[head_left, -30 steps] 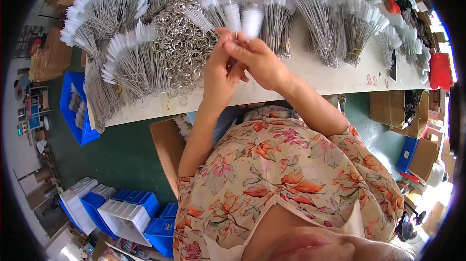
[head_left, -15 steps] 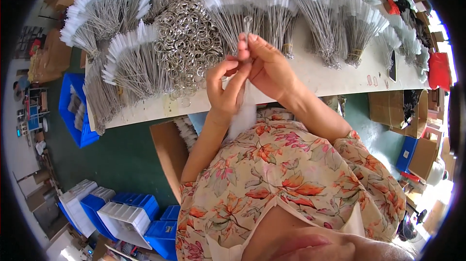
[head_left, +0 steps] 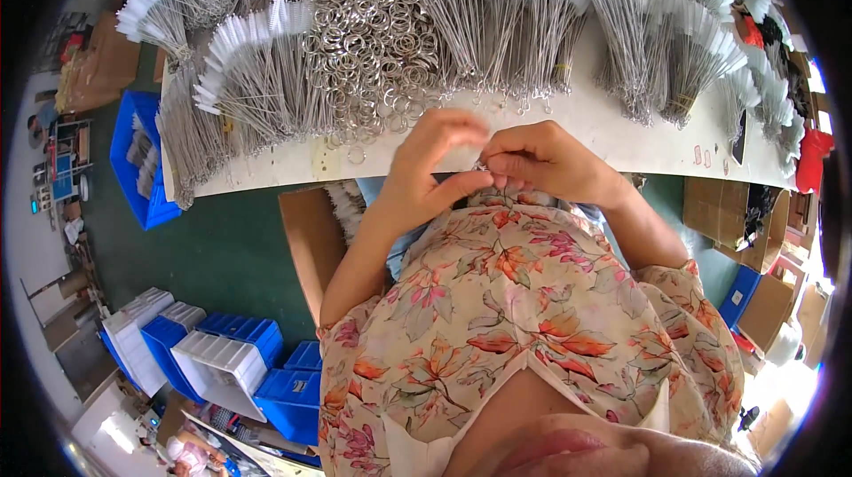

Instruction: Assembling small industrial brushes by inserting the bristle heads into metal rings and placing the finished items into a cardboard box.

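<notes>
My right hand (head_left: pixel 552 159) is closed in a pinch in front of the table's near edge. A small shiny metal piece (head_left: pixel 482 164) shows at its fingertips, too small to tell its kind. Just left of it is my left hand (head_left: pixel 428 166), fingers and thumb apart, the fingers blurred by motion. Its thumb tip comes close to the metal piece; I cannot tell if they touch. Beyond my hands lie a heap of silver metal rings (head_left: pixel 373 42) and bundles of thin wire brushes (head_left: pixel 510 20) with white bristle heads and looped wire ends.
The white table (head_left: pixel 408 150) runs across in front of me. More brushes (head_left: pixel 253 69) lie at its left, beside a blue bin (head_left: pixel 133 166). A cardboard box (head_left: pixel 312 237) stands below the near edge. Stacked blue and white crates (head_left: pixel 217 357) are at the lower left.
Both hands have come down and toward me from above the table. The wire brush held upright between them, loop up, no longer shows. My left fingers have spread. The view has shifted slightly.
</notes>
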The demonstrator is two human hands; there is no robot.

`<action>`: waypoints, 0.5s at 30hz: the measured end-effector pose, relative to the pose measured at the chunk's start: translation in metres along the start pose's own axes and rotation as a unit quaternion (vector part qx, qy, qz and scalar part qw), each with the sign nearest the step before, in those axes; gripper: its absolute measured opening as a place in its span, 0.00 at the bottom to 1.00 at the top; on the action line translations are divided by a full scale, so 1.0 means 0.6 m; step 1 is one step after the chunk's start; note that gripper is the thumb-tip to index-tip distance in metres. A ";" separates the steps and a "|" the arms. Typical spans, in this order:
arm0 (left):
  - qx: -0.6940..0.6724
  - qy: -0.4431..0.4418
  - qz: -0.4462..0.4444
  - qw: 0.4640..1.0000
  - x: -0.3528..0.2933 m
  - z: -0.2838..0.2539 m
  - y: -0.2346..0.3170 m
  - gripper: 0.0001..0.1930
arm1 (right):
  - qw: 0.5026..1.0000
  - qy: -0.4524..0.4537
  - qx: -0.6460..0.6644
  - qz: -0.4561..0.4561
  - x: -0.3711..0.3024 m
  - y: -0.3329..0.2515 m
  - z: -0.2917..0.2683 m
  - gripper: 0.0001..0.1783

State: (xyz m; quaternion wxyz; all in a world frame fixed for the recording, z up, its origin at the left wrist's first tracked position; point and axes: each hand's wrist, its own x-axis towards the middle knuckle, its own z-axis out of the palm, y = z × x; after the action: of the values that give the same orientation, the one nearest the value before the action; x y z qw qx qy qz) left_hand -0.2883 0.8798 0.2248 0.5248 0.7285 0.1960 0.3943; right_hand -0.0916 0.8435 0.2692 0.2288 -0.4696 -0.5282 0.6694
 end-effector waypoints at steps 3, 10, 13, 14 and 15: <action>0.114 0.032 0.038 0.992 -0.003 0.013 0.018 0.11 | 0.993 -0.091 0.046 0.058 -0.007 -0.007 -0.008 0.10; 0.345 0.029 0.018 0.938 0.009 -0.052 0.008 0.08 | 0.937 0.020 -0.323 -0.134 -0.043 0.030 -0.074 0.04; 0.452 0.019 -0.011 0.892 0.017 -0.130 -0.008 0.08 | 0.722 0.150 -0.672 -0.063 -0.035 0.066 -0.061 0.01; 0.512 -0.021 0.017 0.859 0.027 -0.139 -0.011 0.09 | 0.725 0.156 -0.667 -0.071 -0.023 0.096 -0.055 0.01; 0.511 -0.023 0.021 0.859 0.036 -0.138 -0.015 0.09 | 0.728 0.163 -0.661 -0.077 -0.015 0.110 -0.053 0.03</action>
State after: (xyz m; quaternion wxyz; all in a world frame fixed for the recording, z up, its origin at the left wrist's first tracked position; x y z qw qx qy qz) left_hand -0.3383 0.9486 0.2361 0.0751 0.9071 0.3424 0.2330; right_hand -0.0472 0.8293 0.2116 -0.0060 -0.5615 -0.8263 0.0438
